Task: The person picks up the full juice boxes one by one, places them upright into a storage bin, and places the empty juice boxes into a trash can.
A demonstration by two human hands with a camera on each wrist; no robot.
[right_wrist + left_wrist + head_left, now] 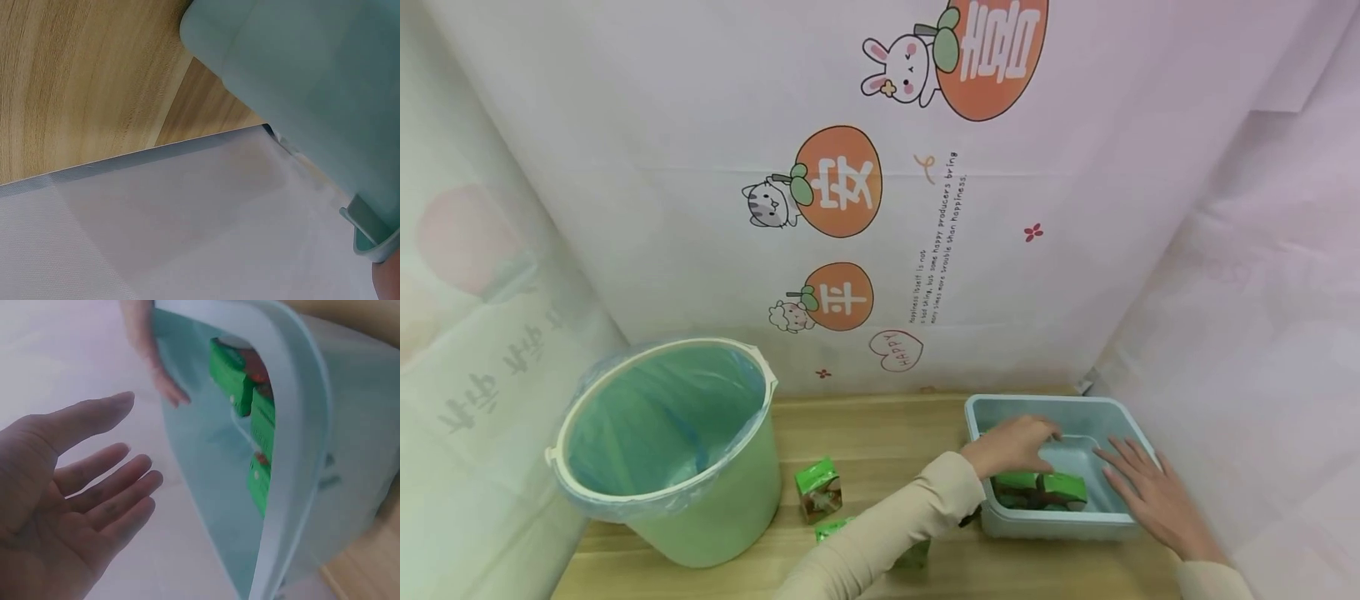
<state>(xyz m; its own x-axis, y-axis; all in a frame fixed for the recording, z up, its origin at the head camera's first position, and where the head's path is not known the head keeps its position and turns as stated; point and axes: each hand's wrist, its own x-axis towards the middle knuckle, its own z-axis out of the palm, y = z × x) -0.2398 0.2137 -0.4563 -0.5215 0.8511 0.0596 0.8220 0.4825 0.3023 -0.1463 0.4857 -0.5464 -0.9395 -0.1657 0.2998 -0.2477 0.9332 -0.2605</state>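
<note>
My left hand (1015,443) is over the left part of a light blue plastic bin (1052,527), its fingers loosely bent. In the left wrist view the left palm (59,544) shows nothing held, with thumb and fingers apart beside the bin's rim. Small green cartons (1063,490) with brown-red pictures lie inside the bin; several green cartons (232,375) show along its wall from the left wrist. My right hand (1157,496) lies over the bin's right rim, fingers extended inward. Only a bit of the right hand (389,278) shows in the right wrist view.
A green bucket (730,517) with a clear bag liner stands at the left. Between bucket and bin, a green carton (820,492) sits on the wooden table (880,425), with more cartons partly behind my left sleeve (880,533). Printed cloth walls (1000,292) enclose the table.
</note>
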